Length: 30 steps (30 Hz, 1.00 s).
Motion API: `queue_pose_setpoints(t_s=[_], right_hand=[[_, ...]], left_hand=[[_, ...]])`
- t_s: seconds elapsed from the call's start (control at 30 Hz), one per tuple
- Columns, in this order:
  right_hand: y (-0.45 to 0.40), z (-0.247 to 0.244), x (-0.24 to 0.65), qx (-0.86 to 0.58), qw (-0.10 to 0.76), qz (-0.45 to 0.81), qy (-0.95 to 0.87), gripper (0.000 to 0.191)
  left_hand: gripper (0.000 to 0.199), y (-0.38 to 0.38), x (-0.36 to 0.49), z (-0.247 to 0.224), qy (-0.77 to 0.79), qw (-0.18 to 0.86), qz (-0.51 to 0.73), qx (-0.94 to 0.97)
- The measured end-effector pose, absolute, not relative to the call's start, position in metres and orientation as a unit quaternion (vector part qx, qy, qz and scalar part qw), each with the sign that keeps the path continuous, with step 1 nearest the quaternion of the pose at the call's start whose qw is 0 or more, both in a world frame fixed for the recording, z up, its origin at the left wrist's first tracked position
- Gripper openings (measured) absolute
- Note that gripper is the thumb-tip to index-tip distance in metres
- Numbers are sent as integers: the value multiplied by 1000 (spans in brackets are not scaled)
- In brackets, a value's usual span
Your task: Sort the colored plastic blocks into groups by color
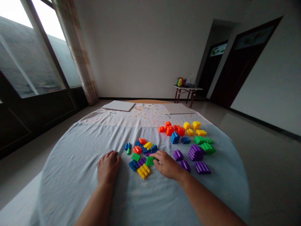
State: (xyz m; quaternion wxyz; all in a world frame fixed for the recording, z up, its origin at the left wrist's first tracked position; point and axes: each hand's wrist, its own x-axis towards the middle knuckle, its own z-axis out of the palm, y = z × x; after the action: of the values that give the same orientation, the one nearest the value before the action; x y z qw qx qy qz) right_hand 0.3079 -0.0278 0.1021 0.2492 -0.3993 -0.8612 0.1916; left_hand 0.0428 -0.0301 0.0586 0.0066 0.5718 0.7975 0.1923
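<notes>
Nearest: 2 bare forearms [95, 202] extend over the cloth-covered counter [77, 163]. Green block [150, 161]: near right side of the mixed pile [141, 161], at the tip of the right hand [167, 165]; cannot tell whether this grip is closed on it. Left hand [108, 164] rests on the counter, left of the pile, grip slack. Farther right, 5 colour groups: purple blocks [196, 152], green blocks [208, 148], blue blocks [175, 137], orange blocks [169, 130], yellow blocks [196, 125]. Far end: 2 flat boards [119, 105].
</notes>
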Motion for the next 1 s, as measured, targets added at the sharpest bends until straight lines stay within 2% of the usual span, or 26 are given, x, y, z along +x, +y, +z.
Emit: queue_pose_setpoints(t_s=[0.13, 0.2, 0.33, 0.43, 0.6, 0.73, 0.9, 1.0], right_hand=[[-24, 106, 323, -418, 156, 226, -866, 31], [-21, 104, 325, -442, 120, 204, -865, 29], [-23, 103, 321, -499, 176, 125, -839, 32], [-29, 105, 319, -524, 199, 111, -821, 24], [-34, 96, 309, -556, 172, 103, -806, 38], [-31, 89, 307, -530, 161, 87, -828, 30], [-29, 89, 320, -472, 168, 104, -859, 35], [-29, 88, 322, -475, 151, 112, -860, 27]], left_hand=[[44, -29, 42, 58, 796, 12, 194, 573], [45, -28, 40, 57, 795, 14, 194, 574], [47, -26, 38, 55, 794, 13, 183, 579], [47, -26, 37, 56, 796, 9, 178, 579], [48, -26, 35, 56, 792, 15, 173, 586], [49, -23, 28, 53, 786, 16, 180, 591], [50, -13, 14, 38, 778, 13, 184, 600], [49, -2, 0, 16, 778, -6, 176, 603]])
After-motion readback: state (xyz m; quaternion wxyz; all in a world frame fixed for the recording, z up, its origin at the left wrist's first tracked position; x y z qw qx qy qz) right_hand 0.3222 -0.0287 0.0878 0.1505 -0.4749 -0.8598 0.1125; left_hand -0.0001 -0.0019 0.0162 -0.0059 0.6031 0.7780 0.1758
